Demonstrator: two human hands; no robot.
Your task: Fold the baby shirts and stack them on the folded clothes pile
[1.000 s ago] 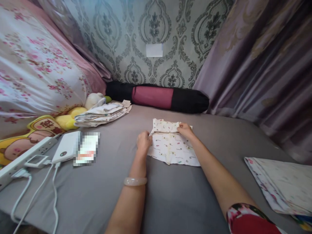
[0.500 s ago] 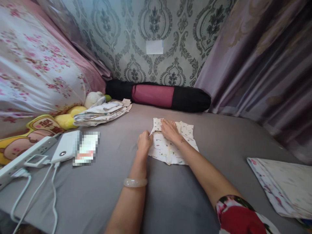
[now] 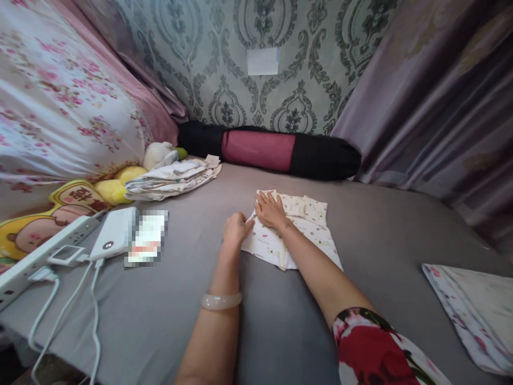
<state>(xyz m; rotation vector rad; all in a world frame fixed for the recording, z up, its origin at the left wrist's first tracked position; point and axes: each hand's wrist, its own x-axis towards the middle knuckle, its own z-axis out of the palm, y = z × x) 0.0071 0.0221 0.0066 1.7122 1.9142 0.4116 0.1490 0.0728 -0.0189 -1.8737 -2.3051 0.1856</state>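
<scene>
A small white baby garment (image 3: 304, 227) with a tiny print and cream trim lies spread on the grey bed sheet (image 3: 168, 321). At its left edge my left hand (image 3: 236, 229) is closed, pinching the cloth between thumb and fingers; a pale bangle (image 3: 221, 301) circles that wrist. My right hand (image 3: 271, 209) rests flat on the garment's upper left part with its fingers stretched out. That hand and forearm hide some of the cloth.
Folded printed clothes (image 3: 172, 179) are stacked at the back left beside plush toys (image 3: 118, 184). A power strip (image 3: 44, 256), a white power bank (image 3: 116, 232) and cables lie left. Behind is a black and pink roll bag (image 3: 258, 151); folded cloth (image 3: 476, 315) lies right.
My right hand has slid left across the garment, and its fingers have spread flatter. My left hand still pinches the left edge. The view has shifted slightly.
</scene>
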